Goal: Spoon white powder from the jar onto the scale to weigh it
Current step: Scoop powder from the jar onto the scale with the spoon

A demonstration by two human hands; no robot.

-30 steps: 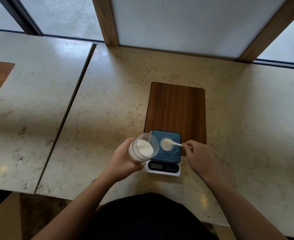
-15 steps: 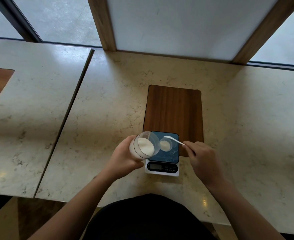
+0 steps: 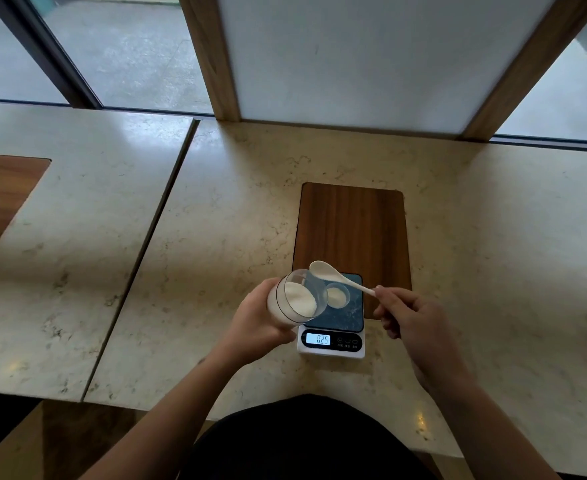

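My left hand point(image 3: 255, 322) grips tilted jar point(image 3: 297, 296), mouth facing right; right hand point(image 3: 411, 315) pinches spoon point(image 3: 337, 277), bowl pointing upper-left over scale point(image 3: 333, 318).

Marble counter point(image 3: 216, 237) with inset wooden panel point(image 3: 351, 230), window point(image 3: 122, 50) behind

The only legible text is on the scale point(image 3: 332, 336): its lit display point(image 3: 318, 339), at the left of the white front panel, reads "0.25", though the decimal mark is faint. The small labels beside the display are too small to make out.
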